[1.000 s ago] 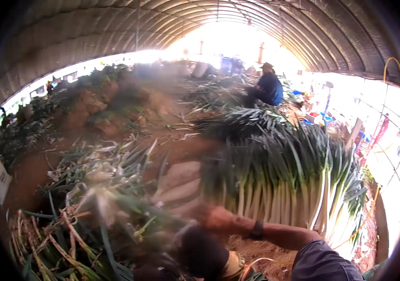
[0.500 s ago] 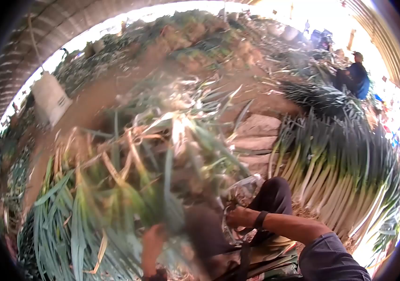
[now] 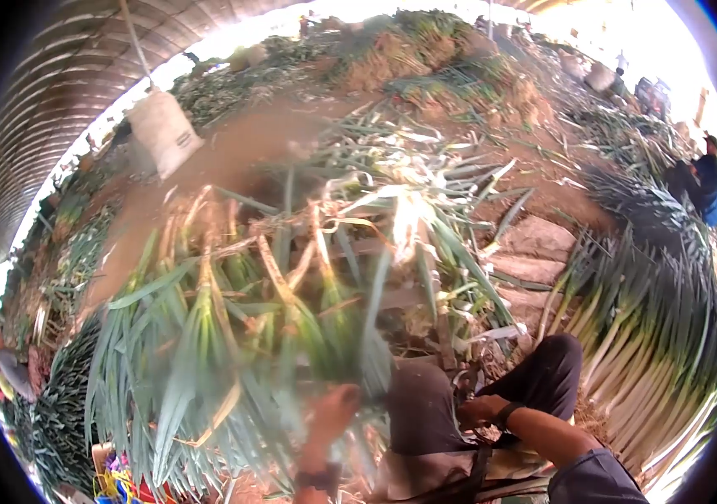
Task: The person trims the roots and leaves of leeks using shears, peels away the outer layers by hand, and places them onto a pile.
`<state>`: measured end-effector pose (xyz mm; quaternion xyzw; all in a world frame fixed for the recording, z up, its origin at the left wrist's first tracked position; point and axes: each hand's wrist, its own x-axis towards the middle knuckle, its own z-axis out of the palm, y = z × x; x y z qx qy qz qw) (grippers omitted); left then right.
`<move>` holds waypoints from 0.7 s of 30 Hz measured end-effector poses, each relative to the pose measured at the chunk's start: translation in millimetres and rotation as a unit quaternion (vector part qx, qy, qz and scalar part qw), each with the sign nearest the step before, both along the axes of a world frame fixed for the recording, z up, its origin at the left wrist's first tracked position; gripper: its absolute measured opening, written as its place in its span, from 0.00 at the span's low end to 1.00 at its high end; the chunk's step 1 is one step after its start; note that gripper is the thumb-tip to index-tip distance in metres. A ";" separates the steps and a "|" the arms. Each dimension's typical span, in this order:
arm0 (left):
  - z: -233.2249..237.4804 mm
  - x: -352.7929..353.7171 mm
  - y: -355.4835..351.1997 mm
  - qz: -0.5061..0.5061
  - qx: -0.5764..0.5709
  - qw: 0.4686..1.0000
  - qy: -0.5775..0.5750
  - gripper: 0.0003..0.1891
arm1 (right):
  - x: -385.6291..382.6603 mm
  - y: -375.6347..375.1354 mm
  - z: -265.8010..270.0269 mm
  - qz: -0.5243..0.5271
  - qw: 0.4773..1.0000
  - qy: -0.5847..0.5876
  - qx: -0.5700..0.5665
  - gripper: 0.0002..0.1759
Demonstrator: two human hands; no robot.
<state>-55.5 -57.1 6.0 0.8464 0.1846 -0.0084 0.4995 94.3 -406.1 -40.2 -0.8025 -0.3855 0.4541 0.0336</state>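
Long green leek-like plants (image 3: 199, 361) with yellowish, partly dry upper parts lie in a large heap at left and centre. My left hand (image 3: 333, 412) is at the heap's lower right edge, against the leaves; it is blurred and its fingers are hard to make out. My right hand (image 3: 480, 412), with a dark band on the wrist, rests between my bent knees, fingers curled; what they hold, if anything, is hidden. To the right, trimmed leeks (image 3: 627, 336) lie side by side, white stalks pointing down toward the lower right.
A whitish sack (image 3: 163, 134) hangs from a cord at upper left. Someone in dark blue clothes (image 3: 709, 185) sits at the far right. Beyond are plant piles (image 3: 409, 59) and brown ground. Colourful ties (image 3: 119, 479) lie at lower left.
The whole view has swung left, so everything appears farther right. My left hand stays by the leaves and my right hand stays between my knees. Colourful ties have come into view at lower left.
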 end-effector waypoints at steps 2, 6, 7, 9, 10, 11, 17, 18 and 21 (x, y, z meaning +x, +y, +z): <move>-1.1 -0.5 -2.2 -0.002 -0.008 1.000 -0.018 0.15 | 10.2 -8.3 -64.6 0.124 0.987 -0.090 0.042 0.17; 34.7 5.6 -11.0 0.061 -0.045 0.997 0.034 0.15 | 50.4 13.2 22.2 -0.073 0.978 -0.186 0.053 0.17; 41.5 8.1 -13.5 0.084 -0.064 0.993 0.057 0.15 | 77.0 11.5 29.6 -0.093 0.971 -0.205 0.083 0.18; 11.2 9.7 -13.4 0.097 0.034 0.993 -0.057 0.15 | 86.5 24.3 130.7 -0.319 0.916 -0.189 0.153 0.15; 0.9 12.2 -14.0 0.102 0.084 0.985 -0.114 0.14 | 96.9 27.5 154.2 -0.420 0.877 -0.143 0.183 0.16; 18.1 19.6 -17.7 0.102 0.020 0.992 -0.066 0.15 | 98.6 25.3 172.5 -0.425 0.854 -0.147 0.262 0.12; 74.8 98.6 -47.2 0.043 -0.341 0.935 -0.090 0.21 | 45.9 50.2 243.1 -0.235 0.826 -0.179 0.480 0.13; 76.8 113.4 -53.3 0.043 -0.400 0.908 -0.115 0.21 | 39.2 55.3 239.0 -0.185 0.821 -0.212 0.497 0.14; 110.5 132.1 -51.5 0.061 -0.551 0.812 -0.185 0.22 | 11.3 68.8 238.1 -0.117 0.838 -0.167 0.505 0.15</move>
